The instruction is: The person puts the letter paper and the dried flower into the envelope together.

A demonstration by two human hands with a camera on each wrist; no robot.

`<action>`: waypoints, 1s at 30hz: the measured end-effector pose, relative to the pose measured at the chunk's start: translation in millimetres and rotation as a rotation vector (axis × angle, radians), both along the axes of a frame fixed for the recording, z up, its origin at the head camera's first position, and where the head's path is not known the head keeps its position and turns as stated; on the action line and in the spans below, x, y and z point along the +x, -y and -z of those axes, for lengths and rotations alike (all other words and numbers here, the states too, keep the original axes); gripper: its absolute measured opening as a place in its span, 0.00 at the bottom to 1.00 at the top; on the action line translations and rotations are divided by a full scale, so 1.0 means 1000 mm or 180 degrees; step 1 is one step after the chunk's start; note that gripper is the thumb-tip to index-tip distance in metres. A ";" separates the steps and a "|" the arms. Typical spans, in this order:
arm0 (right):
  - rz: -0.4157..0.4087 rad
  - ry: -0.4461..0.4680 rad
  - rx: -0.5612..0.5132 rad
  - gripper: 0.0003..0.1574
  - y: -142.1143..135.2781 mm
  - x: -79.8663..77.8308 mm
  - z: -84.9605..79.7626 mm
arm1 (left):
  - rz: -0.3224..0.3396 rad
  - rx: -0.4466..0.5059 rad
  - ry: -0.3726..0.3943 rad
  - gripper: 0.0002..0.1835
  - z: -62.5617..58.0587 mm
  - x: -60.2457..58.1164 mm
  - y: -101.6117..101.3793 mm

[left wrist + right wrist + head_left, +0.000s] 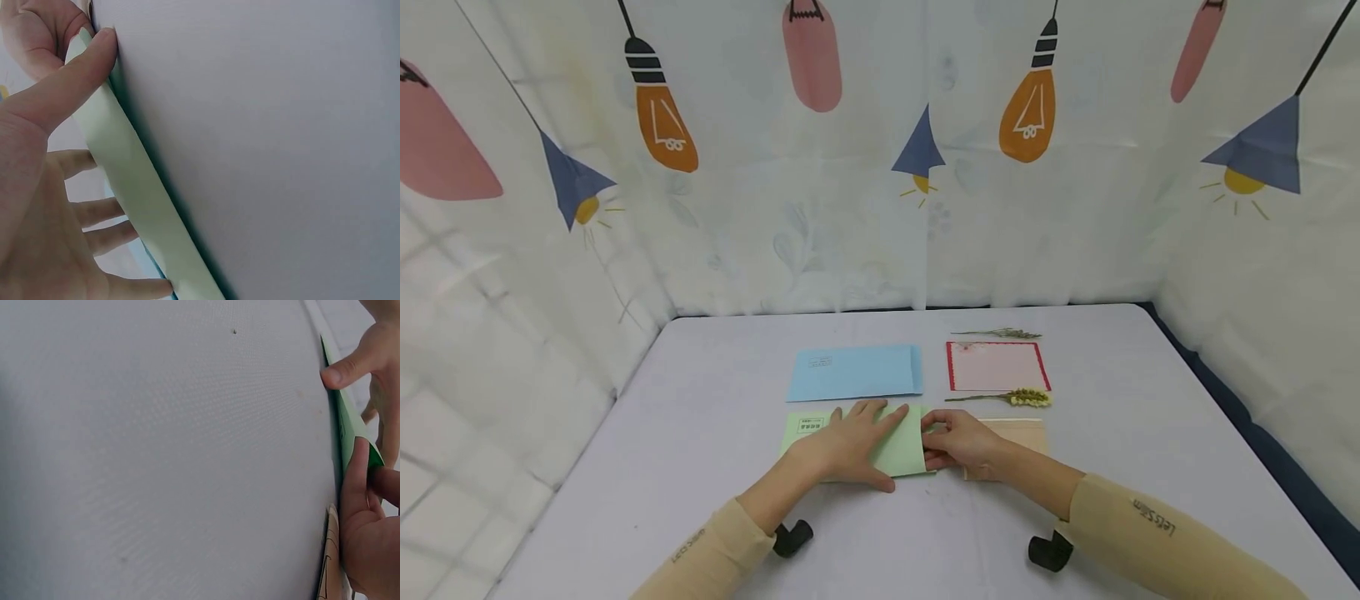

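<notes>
A pale green envelope (904,450) lies on the table in front of me, with a small printed box at its upper left. My left hand (853,446) rests on it, fingers spread; in the left wrist view the thumb (94,62) lies along its near edge. At the envelope's right end, my right hand (964,443) pinches the edge with curled fingers. The right wrist view shows that end of the green envelope (350,422) raised and bent open near the fingers. Whether anything is inside is hidden.
A blue envelope (857,375) lies behind the green one. Right of it are a red-bordered card (997,367), a yellow-flowered sprig (1028,398) and a thinner dried sprig (1011,333). Partly under my right forearm is a tan card or envelope (1022,433). Printed curtains stand behind the table.
</notes>
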State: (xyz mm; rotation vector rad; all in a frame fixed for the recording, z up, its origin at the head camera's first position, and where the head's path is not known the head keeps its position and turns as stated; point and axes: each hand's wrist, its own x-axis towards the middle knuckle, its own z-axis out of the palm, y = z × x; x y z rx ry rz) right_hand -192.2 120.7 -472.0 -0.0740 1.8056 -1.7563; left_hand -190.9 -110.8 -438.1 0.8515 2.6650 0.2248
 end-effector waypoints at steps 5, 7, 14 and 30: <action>0.0077 0.0019 0.0016 0.16 0.001 0.000 0.002 | 0.0062 0.0004 -0.0084 0.60 0.001 -0.002 0.003; 0.0091 0.0026 0.0037 0.19 0.002 0.001 0.001 | 0.0047 -0.0002 -0.0126 0.61 0.002 -0.003 0.004; 0.0115 0.0079 0.0131 0.26 0.003 0.002 0.000 | -0.0027 0.0013 -0.0143 0.61 0.003 -0.003 0.008; 0.0047 0.0376 -0.0226 0.23 -0.003 -0.002 -0.001 | 0.0082 -0.0053 -0.0291 0.58 0.003 -0.006 0.010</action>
